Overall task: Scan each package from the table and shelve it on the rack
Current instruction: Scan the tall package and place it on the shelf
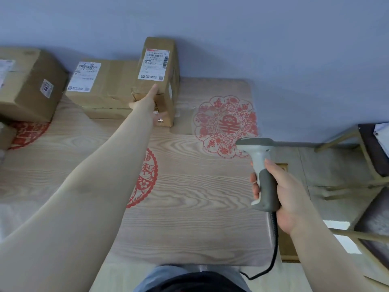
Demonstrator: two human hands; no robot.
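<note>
A tall cardboard package [166, 89] with a white shipping label stands at the far edge of the wooden table [189, 207], against the wall. My left hand [150, 104] reaches far out and grips its near lower corner, thumb on the front face. My right hand [282, 197] holds a grey barcode scanner [260, 163] by its handle over the table's right edge, its head pointing left and away. A flat cardboard package [105, 85] lies just left of the tall one. A larger box [27, 85] sits at the far left.
Red paper-cut decorations mark the table top. A black cable hangs from the scanner down past the table's near edge. Wooden chairs [362, 169] stand on the tiled floor to the right. A small box edge shows at the far left.
</note>
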